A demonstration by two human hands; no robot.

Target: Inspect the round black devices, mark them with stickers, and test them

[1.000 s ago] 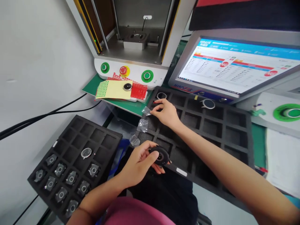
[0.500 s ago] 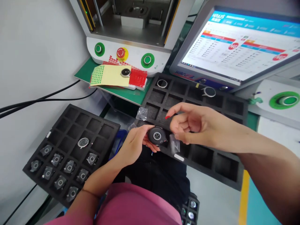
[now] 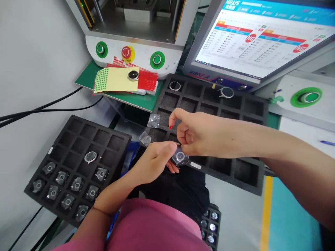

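Round part [image 3: 180,157] now pinched by left hand [image 3: 154,162], right hand [image 3: 195,136] arrived, fingers closing on it at tray [image 3: 235,104] front edge.

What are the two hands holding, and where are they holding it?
The left hand holds a small round black part by its left edge. The right hand pinches a clear film over the part's top with its fingertips.

The right hand [image 3: 193,134] is brought back from the foam tray [image 3: 235,104] onto the round part [image 3: 180,157], which is now pinched between it and the left hand [image 3: 154,162].
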